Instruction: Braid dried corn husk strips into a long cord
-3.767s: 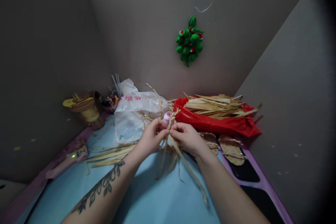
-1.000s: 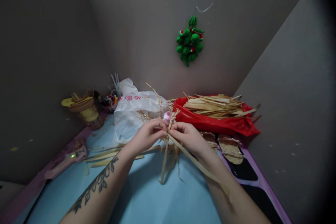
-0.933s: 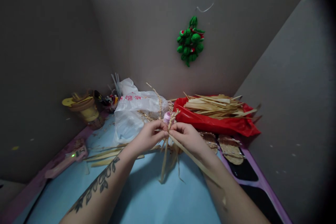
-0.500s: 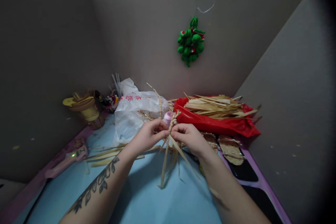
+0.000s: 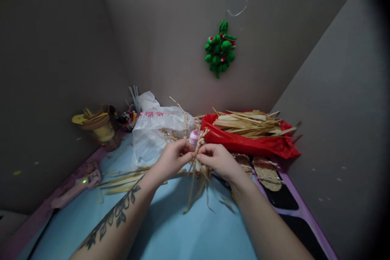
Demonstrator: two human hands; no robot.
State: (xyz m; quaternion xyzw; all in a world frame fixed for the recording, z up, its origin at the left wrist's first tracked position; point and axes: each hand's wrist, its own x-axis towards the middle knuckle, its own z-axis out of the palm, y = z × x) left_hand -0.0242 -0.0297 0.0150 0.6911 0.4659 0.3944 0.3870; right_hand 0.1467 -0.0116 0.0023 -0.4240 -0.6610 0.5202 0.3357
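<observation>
My left hand (image 5: pixel 172 158) and my right hand (image 5: pixel 217 158) meet above the blue table (image 5: pixel 170 227), both pinched on a braid of dry straw strips (image 5: pixel 199 140). The braided end rises between my fingertips. Loose straw ends (image 5: pixel 192 189) hang down from my fingers toward the table. A small pink spool (image 5: pixel 193 137) sits just behind my fingertips.
A white plastic bag (image 5: pixel 155 130) lies behind my left hand. A red bag (image 5: pixel 252 144) piled with straw strips (image 5: pixel 250 124) lies at the right. Woven straw pieces (image 5: pixel 268 172) rest beside it. A yellow holder (image 5: pixel 97 126), a pink tool (image 5: pixel 76 189), and loose strips (image 5: pixel 124 180) are at the left.
The long strip that ran from my right hand out over my right forearm has swung in and now hangs with the other loose ends. Both hands stay pinched together.
</observation>
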